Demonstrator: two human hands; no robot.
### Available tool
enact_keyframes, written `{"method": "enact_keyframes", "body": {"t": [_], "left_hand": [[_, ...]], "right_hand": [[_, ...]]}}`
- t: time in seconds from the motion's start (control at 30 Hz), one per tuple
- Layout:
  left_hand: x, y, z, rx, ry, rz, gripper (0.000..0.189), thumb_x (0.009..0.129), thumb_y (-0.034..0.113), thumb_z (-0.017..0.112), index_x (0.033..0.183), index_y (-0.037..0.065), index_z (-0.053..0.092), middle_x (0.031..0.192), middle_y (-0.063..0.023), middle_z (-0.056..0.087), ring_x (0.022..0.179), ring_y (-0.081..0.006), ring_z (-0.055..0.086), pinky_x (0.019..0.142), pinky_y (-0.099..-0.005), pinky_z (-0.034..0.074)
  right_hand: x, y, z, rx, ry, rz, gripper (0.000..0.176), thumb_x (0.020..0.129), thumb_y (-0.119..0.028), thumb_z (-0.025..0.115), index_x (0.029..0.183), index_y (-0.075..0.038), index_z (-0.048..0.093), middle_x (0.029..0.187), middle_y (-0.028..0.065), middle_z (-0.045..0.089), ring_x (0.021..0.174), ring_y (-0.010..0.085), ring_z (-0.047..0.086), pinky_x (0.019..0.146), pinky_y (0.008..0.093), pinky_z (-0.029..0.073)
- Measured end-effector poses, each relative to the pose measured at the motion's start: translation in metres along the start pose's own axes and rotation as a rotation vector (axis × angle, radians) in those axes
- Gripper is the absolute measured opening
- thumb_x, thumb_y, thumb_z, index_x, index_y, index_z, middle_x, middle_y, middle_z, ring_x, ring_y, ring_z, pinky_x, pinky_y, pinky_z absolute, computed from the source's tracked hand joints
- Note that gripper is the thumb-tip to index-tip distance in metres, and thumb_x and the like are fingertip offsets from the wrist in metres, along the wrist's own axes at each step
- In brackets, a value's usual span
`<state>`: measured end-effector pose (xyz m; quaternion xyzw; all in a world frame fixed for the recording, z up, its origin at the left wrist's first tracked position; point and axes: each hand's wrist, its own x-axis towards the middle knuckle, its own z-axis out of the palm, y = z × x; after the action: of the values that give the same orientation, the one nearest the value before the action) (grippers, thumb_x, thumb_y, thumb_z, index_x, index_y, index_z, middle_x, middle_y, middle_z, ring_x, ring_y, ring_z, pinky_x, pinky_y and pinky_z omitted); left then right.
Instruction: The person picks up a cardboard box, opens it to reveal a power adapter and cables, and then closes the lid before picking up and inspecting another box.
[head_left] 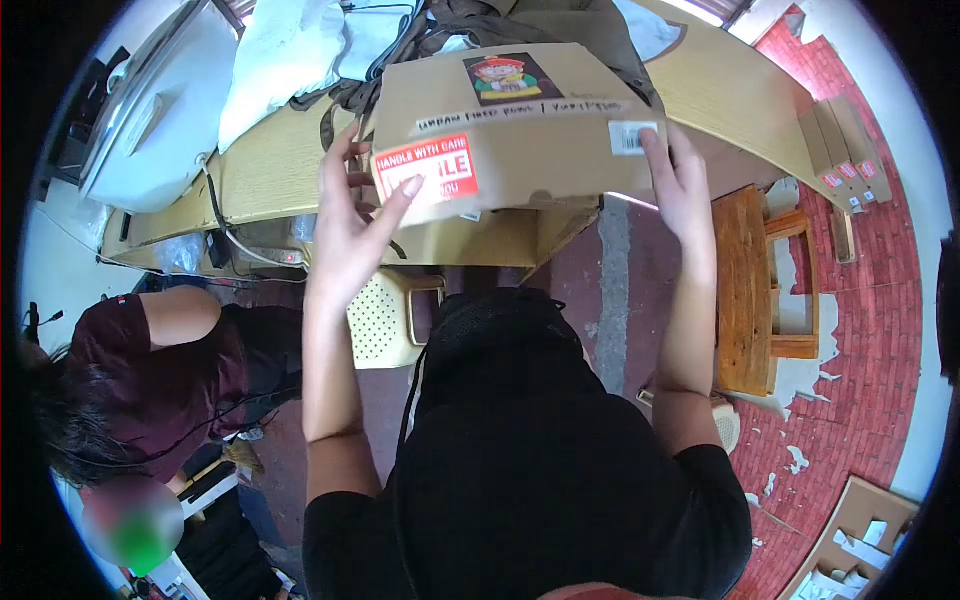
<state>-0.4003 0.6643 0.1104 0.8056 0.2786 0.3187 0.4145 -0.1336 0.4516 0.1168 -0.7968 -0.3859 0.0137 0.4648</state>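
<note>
A brown cardboard box (545,150) is held up in front of me at the edge of the table. It carries a cartoon picture on top, a strip with handwritten lettering, a red-and-white "handle with care" sticker (428,168) and a small barcode label (633,138). My left hand (350,215) grips the box's left side, its thumb over the sticker. On the right end, my right hand (680,178) is closed with the thumb near the barcode label. The box hides part of both hands' fingers.
Behind the box, dark bags and cloth (560,22) lie on the wooden table (725,75), beside a white sack (285,65). A cream plastic stool (380,325) stands below. Another person (190,370) is at the left. A wooden bench (742,290) stands to the right, near several upright boxes (845,150).
</note>
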Motion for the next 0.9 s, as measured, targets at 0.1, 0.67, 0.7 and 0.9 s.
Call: {"method": "enact_keyframes", "body": {"t": [0.1,0.67,0.7,0.9], "left_hand": [[-0.011,-0.015,0.012,0.165,0.042,0.259,0.065,0.085,0.02,0.075,0.14,0.004,0.046,0.138,-0.0189,0.045,0.12,-0.0311,0.054,0.094,-0.0396,0.048],[-0.068,-0.025,0.042,0.138,0.221,0.296,0.08,0.075,0.014,0.08,0.141,-0.008,0.041,0.129,-0.0243,0.055,0.117,-0.0375,0.053,0.1,-0.0445,0.042],[-0.068,-0.027,0.043,0.137,0.223,0.297,0.08,0.075,0.014,0.08,0.141,-0.008,0.041,0.129,-0.0243,0.055,0.117,-0.0375,0.053,0.1,-0.0445,0.042],[-0.067,-0.027,0.037,0.177,0.208,0.338,0.072,0.075,0.007,0.076,0.138,-0.008,0.043,0.129,-0.0257,0.056,0.116,-0.038,0.056,0.099,-0.0448,0.044]], "right_hand": [[-0.014,0.024,0.01,-0.045,0.063,-0.219,0.034,0.099,-0.024,0.056,0.12,0.002,0.061,0.11,0.0222,0.064,0.1,0.0315,0.064,0.089,0.0358,0.048],[-0.049,-0.014,0.015,-0.004,0.094,0.281,0.036,0.103,-0.028,0.048,0.108,0.004,0.064,0.079,0.0184,0.068,0.065,0.0248,0.067,0.063,0.0344,0.053],[-0.049,-0.017,0.016,0.015,0.076,0.306,0.036,0.104,-0.028,0.046,0.109,0.003,0.063,0.075,0.0169,0.067,0.059,0.0222,0.065,0.056,0.0328,0.052],[-0.05,-0.01,0.021,0.097,0.083,0.347,0.037,0.104,-0.029,0.044,0.112,0.003,0.062,0.07,0.0132,0.066,0.048,0.0154,0.06,0.045,0.0274,0.05]]}}
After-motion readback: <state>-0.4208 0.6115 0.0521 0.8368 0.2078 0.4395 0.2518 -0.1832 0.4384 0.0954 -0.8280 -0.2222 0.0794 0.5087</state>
